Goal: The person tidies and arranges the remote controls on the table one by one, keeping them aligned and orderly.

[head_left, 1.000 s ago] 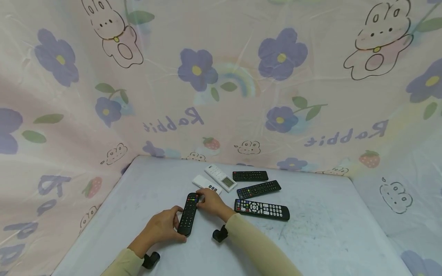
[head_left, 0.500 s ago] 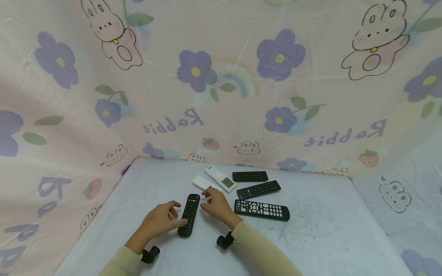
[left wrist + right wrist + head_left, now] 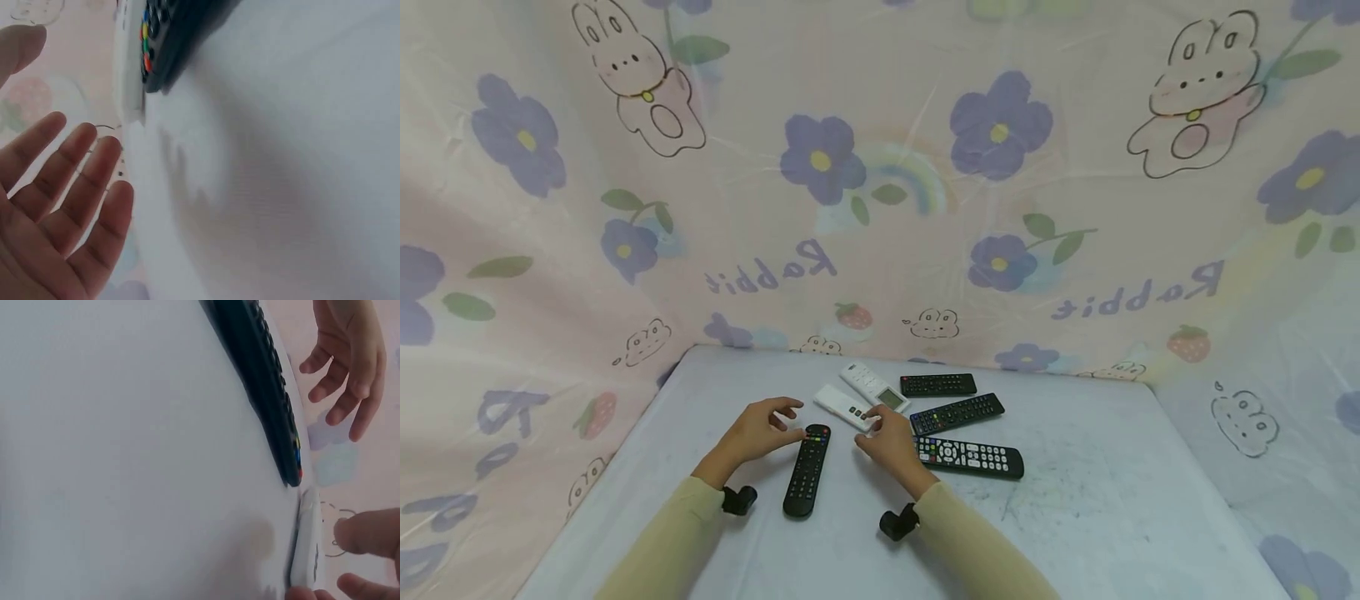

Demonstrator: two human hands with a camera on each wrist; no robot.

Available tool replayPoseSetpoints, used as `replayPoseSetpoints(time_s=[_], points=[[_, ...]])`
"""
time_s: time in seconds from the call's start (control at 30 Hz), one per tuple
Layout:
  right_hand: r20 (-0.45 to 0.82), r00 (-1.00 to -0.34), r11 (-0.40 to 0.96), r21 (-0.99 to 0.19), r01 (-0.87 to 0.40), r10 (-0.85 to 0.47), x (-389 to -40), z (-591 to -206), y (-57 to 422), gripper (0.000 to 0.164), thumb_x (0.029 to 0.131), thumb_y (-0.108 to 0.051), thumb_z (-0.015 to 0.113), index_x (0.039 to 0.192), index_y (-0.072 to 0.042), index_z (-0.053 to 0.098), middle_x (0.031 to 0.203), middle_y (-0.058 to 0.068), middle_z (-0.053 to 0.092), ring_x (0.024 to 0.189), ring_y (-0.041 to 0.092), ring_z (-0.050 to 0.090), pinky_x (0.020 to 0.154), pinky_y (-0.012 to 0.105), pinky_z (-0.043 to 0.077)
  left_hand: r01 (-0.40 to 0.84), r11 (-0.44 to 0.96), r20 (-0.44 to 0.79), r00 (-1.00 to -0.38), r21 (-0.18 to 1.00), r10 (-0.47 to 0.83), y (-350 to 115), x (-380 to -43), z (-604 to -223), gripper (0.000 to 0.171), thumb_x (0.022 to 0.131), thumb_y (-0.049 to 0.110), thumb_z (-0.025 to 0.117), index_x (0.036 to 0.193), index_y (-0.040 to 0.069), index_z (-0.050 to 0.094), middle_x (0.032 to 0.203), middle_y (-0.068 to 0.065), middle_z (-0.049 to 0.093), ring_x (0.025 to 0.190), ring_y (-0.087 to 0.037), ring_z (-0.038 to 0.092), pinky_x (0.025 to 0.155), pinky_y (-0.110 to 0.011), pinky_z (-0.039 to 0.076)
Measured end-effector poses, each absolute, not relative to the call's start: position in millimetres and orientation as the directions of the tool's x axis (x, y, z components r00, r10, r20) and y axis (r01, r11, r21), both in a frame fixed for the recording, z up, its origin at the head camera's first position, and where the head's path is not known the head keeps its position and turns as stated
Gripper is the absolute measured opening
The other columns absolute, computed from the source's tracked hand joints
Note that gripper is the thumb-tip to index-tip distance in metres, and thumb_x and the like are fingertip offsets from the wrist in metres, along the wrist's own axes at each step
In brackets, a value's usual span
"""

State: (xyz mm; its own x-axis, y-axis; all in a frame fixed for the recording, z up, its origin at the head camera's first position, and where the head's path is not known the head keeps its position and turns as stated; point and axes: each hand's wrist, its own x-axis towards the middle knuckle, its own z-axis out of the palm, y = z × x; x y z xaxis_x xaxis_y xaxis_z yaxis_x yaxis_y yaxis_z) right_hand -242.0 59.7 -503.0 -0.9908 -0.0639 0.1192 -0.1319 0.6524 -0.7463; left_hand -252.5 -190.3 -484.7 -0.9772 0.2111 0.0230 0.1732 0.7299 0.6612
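A person's left hand (image 3: 756,432) hangs open over a white table (image 3: 1090,467), fingers spread and holding nothing, its thumb near the coloured-key end of a black remote (image 3: 807,472). The right hand (image 3: 893,446) reaches to the keyed end of a white remote (image 3: 841,405), fingers loosely bent and thumb apart; whether its fingertips touch the casing cannot be told. The black remote lies face up between the two forearms, its coloured keys pointing away from the person. Just beyond the white remote, and roughly parallel to it, lies a screened remote (image 3: 872,385). To the right, three more dark handsets sit in a loose stack of rows: a white-keyed remote (image 3: 973,457) nearest, a slanted remote (image 3: 957,413) in the middle and a far remote (image 3: 937,384) behind. A curtain (image 3: 917,225) printed with rabbits, purple flowers and strawberries hangs around the table.
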Motion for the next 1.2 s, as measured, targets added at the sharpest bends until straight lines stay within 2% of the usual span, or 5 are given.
replayPoseSetpoints(time_s=[0.27, 0.5, 0.63, 0.93, 1.2], points=[[0.036, -0.998, 0.656, -0.752, -0.057, -0.045, -250, -511, 66, 0.049, 0.074, -0.012, 0.078, 0.119, -0.002, 0.061, 0.083, 0.006, 0.064, 0.065, 0.012, 0.054, 0.055, 0.023, 0.046, 0.138, 0.723, -0.014, -0.979, 0.677, 0.201, -190, -286, -499, 0.044, 0.083, 0.028, 0.076, 0.124, 0.018, 0.063, 0.108, -0.002, 0.067, 0.089, -0.016, 0.061, 0.068, -0.029, 0.051], [0.039, -0.999, 0.648, -0.760, -0.044, -0.021, -255, -513, 64, 0.056, 0.074, -0.010, 0.078, 0.125, 0.001, 0.058, 0.080, 0.005, 0.061, 0.064, 0.012, 0.052, 0.054, 0.022, 0.045, 0.144, 0.719, -0.023, -0.976, 0.680, 0.218, -187, -306, -511, 0.044, 0.083, 0.024, 0.076, 0.124, 0.014, 0.063, 0.106, -0.002, 0.067, 0.091, -0.017, 0.060, 0.079, -0.036, 0.051], [0.037, -0.999, 0.659, -0.752, -0.034, -0.009, -258, -515, 62, 0.056, 0.075, -0.011, 0.078, 0.126, 0.001, 0.058, 0.079, 0.002, 0.061, 0.065, 0.011, 0.053, 0.055, 0.022, 0.046, 0.144, 0.718, -0.029, -0.974, 0.680, 0.223, -183, -314, -512, 0.044, 0.083, 0.023, 0.075, 0.124, 0.013, 0.063, 0.106, -0.003, 0.068, 0.092, -0.018, 0.060, 0.082, -0.038, 0.051], [0.048, -0.999, 0.666, -0.745, -0.028, 0.012, -261, -516, 60, 0.054, 0.073, -0.010, 0.079, 0.122, 0.001, 0.061, 0.080, 0.004, 0.062, 0.068, 0.012, 0.055, 0.058, 0.023, 0.047, 0.164, 0.722, -0.021, -0.971, 0.672, 0.240, -173, -324, -517, 0.040, 0.082, 0.022, 0.076, 0.120, 0.015, 0.066, 0.102, 0.001, 0.067, 0.085, -0.013, 0.057, 0.076, -0.030, 0.049], [0.039, -0.999, 0.668, -0.744, -0.018, 0.016, -262, -515, 57, 0.051, 0.073, -0.008, 0.080, 0.120, 0.001, 0.061, 0.083, 0.005, 0.063, 0.072, 0.014, 0.055, 0.062, 0.026, 0.049, 0.152, 0.735, -0.041, -0.971, 0.661, 0.237, -170, -330, -519, 0.042, 0.082, 0.021, 0.076, 0.122, 0.013, 0.065, 0.102, 0.000, 0.067, 0.086, -0.013, 0.057, 0.078, -0.032, 0.049]])
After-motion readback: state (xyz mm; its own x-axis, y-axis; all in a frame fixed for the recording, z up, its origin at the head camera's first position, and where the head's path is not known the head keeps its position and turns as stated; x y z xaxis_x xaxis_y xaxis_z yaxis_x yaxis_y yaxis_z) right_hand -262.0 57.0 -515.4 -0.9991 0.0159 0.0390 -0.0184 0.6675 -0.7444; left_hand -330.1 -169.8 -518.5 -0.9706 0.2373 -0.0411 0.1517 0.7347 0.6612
